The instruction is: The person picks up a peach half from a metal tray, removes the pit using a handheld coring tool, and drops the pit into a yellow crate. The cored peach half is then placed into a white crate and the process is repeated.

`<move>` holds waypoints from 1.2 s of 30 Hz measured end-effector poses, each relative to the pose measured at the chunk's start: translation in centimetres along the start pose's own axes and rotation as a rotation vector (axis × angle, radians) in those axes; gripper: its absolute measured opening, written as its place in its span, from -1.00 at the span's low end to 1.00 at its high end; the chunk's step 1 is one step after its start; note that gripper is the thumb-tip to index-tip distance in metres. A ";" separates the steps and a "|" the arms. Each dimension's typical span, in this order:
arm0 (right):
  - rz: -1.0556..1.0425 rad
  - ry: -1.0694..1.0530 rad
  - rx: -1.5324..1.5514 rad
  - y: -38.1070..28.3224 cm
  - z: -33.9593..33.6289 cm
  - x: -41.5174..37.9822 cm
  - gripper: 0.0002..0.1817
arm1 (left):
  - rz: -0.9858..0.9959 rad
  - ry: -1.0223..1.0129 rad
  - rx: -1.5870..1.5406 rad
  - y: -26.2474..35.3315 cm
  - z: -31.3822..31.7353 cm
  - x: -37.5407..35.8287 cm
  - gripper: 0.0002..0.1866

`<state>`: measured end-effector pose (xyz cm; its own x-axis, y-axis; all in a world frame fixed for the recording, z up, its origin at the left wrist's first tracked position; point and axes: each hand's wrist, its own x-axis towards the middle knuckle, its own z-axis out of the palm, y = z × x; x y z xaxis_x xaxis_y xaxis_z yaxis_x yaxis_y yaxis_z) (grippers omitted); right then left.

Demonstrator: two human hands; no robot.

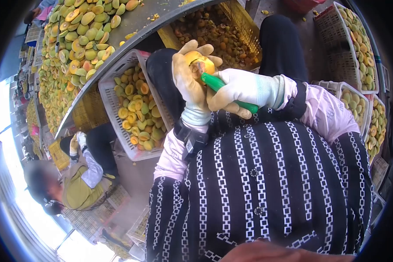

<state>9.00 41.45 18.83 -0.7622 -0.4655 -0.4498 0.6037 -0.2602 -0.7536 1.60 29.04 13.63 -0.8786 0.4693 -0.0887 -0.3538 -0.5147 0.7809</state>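
My left hand (pixel 188 81), in a tan-coated work glove, is wrapped round a cut yellow peach (pixel 199 62) with a brownish centre. In my right hand (pixel 236 91), gloved in white and tan, is a green-handled pitting knife (pixel 214 82). Its short metal end meets the peach's centre; the tip's exact shape cannot be made out. Both hands are close together above my lap. Just beyond them a yellow crate (pixel 244 24) holds brown pits and scraps. To the left stands a white crate (pixel 109 94) of halved peaches.
A metal-edged table (pixel 148 17) carries a large heap of peaches (pixel 80 39) at upper left. More white crates of fruit (pixel 358 46) line the right side. At lower left sits a co-worker (pixel 85 183), gloved hands together. A red container (pixel 299 4) is at the top.
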 end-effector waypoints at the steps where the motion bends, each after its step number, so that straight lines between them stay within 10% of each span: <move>1: 0.001 0.004 0.024 0.2 -0.1 -0.1 -0.80 | -0.054 -0.007 -0.026 0.1 0.1 0.0 -0.48; 6: -0.128 -0.066 0.269 2.1 -0.1 0.3 -0.75 | -0.012 -0.005 0.048 -0.8 -0.1 0.5 -0.43; 11: -0.183 0.399 -0.028 -0.1 0.5 -0.2 -0.78 | 0.032 0.412 0.061 -2.2 -1.0 2.6 -0.51; 14: -0.033 0.793 -0.392 0.0 -3.5 -0.2 -0.74 | -0.168 0.186 -0.131 -1.4 -2.9 2.6 -0.39; 16: -0.028 0.734 -0.318 -0.1 -4.3 -1.1 -0.70 | -0.181 0.158 -0.130 -1.6 -3.5 2.6 -0.42; 18: 0.000 0.163 -0.084 -1.8 -4.0 -2.7 -0.65 | -0.195 0.136 -0.126 -1.8 -3.4 2.1 -0.45; 22: -0.362 0.924 -1.467 1.3 -5.4 -0.2 -0.69 | -0.103 0.082 0.073 -0.6 -2.0 1.5 -0.44; 26: -0.340 0.791 -0.722 0.6 -5.9 -1.1 -0.53 | -0.304 -0.090 -0.315 1.4 -3.3 0.9 -0.46; 29: -0.454 0.793 -0.897 2.4 -8.5 -0.7 -0.52 | -0.175 -0.021 -0.305 4.4 -6.0 0.0 -0.47; 33: -0.157 0.810 -0.695 -0.4 -9.2 -1.9 -0.50 | 0.253 0.434 1.143 10.0 -11.9 -3.0 -0.57; 36: -0.155 0.783 -0.826 -1.0 -10.9 -1.4 -0.52 | 0.179 0.543 0.792 12.2 -12.5 -2.3 -0.62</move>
<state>6.88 51.62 14.96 -0.9260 0.2517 -0.2813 0.3733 0.5002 -0.7813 -4.74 12.65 15.65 -0.9968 -0.0658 -0.0460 -0.0571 0.1778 0.9824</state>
